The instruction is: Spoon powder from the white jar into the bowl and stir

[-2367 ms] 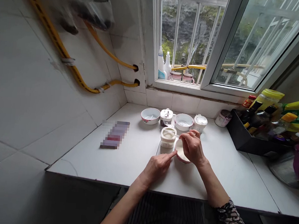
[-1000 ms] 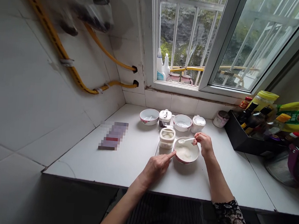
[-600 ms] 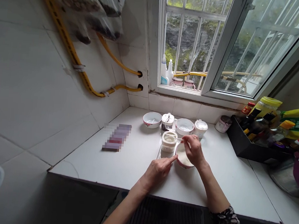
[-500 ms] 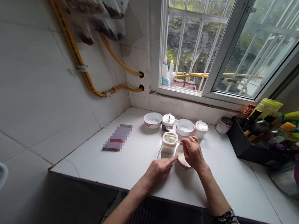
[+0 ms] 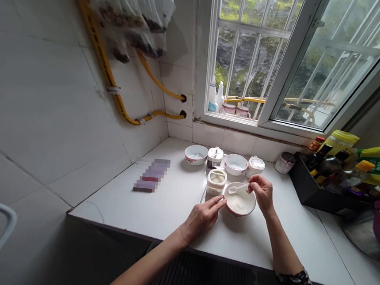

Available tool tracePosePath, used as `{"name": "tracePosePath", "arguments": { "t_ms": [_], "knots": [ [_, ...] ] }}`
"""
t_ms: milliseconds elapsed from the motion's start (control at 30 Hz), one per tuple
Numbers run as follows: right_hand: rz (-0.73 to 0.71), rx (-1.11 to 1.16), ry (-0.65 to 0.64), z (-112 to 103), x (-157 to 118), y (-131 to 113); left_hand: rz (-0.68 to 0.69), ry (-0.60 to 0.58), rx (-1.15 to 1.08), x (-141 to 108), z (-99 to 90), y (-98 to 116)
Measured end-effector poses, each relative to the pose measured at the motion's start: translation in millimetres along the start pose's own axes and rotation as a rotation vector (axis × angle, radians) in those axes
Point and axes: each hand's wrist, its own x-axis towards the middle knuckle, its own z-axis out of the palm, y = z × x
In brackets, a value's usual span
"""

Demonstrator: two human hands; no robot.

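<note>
A white bowl with a pink rim [image 5: 240, 201] sits on the white counter, holding a pale powdery mound. My right hand [image 5: 261, 194] pinches a small white spoon [image 5: 235, 188], whose scoop hangs over the bowl. My left hand [image 5: 203, 217] lies on the counter with its fingertips against the bowl's near-left rim. Directly behind the bowl stands an open white square container [image 5: 216, 182] with pale contents, close to my left fingers. Whether the spoon carries anything is hidden.
Behind these on the counter [image 5: 157, 210] stand another bowl [image 5: 196, 154], a bowl [image 5: 236, 164] and small lidded jars [image 5: 255, 167]. A pixelated flat packet [image 5: 151, 175] lies left. A black tray of bottles [image 5: 309, 179] stands right, below the window.
My right hand has moved right and off the bowl, bringing the spoon from the square container to above the bowl. My left fingers now meet the rim. The view has shifted slightly.
</note>
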Motion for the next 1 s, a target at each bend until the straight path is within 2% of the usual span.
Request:
{"name": "tracePosePath", "arguments": {
  "t_ms": [200, 333, 467, 600, 733, 933, 1000],
  "knots": [
    [0.039, -0.198, -0.187, -17.1, 7.7, 0.3, 0.043, -0.075, -0.015, 7.0, -10.2, -4.0],
    [0.039, -0.215, -0.213, -16.5, 10.3, 3.7, 0.272, -0.153, 0.041, 19.3, -19.0, -13.9],
    [0.034, -0.242, -0.220, -12.4, 8.9, 4.5, 0.491, -0.131, 0.083, 32.9, -20.4, -29.8],
    [0.039, -0.232, -0.250, -10.8, 5.2, 3.4, 0.617, -0.117, 0.037, 40.7, -17.2, -42.8],
    [0.075, -0.206, -0.296, -9.1, 2.4, 3.3, 0.606, -0.128, -0.023, 38.5, -13.6, -47.0],
    [0.081, -0.294, -0.277, -1.6, 0.9, 1.9, 0.501, -0.117, -0.084, 32.0, -15.6, -42.2],
    [0.122, -0.269, -0.260, -0.6, 0.9, 1.4, 0.481, -0.116, -0.084, 32.4, -17.7, -40.6]
  ]
}}
